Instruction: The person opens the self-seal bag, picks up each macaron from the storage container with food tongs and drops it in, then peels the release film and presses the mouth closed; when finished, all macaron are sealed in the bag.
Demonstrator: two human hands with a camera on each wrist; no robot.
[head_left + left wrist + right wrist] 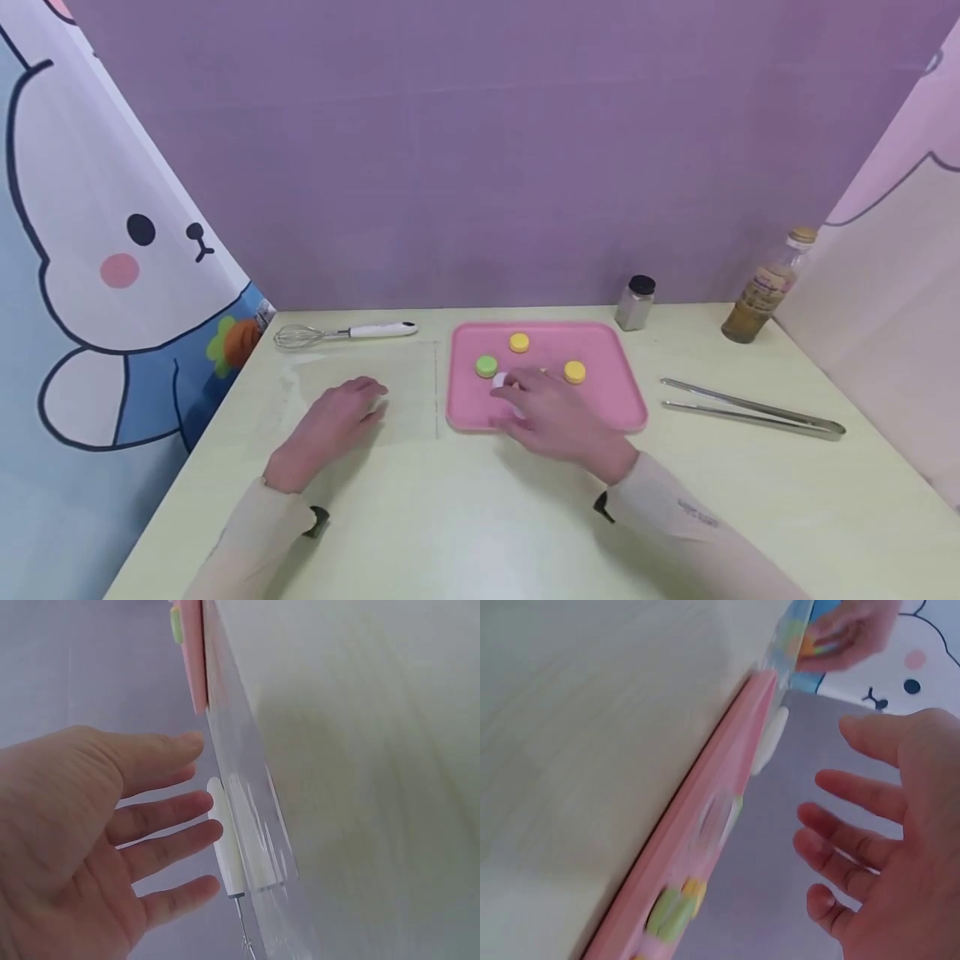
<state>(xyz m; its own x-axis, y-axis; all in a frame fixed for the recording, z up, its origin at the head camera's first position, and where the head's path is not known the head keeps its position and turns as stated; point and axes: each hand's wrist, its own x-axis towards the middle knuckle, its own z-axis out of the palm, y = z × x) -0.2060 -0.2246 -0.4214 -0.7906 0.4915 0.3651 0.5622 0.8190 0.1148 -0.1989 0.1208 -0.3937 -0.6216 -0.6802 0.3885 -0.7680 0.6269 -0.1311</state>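
Head view. The small round pieces are found on the pink tray point(611, 404): a green piece point(486, 367), two yellow pieces point(519, 342) point(575, 372) and a pale piece point(500, 380), the last partly hidden by the right hand point(555, 421). The left hand point(330, 429) is held over a clear plastic item point(412, 375); whether sheet or shallow box cannot be told. Risk: neighbouring pieces may be knocked by the right fingers, since the pale and green ones are closely set. Risk: the tray may be tipped or slid if its near rim is leaned on by the palm. Edges: the gap between tray and plastic is narrow; the far side is bounded by the wall, with the whisk point(382, 330) and shaker jar point(634, 305) set near it. On the right, reach is limited by the tongs point(757, 410); open room is offered by the near tabletop point(465, 517).

Left wrist view. The fingers are spread and nothing is held. The plastic's thin, glossy edge could be overlooked and caught by the fingertips.

Right wrist view. The fingers are loosely curved, well parted, with nothing gripped. The tray's raised rim is seen; a piece dragged low could be snagged there.
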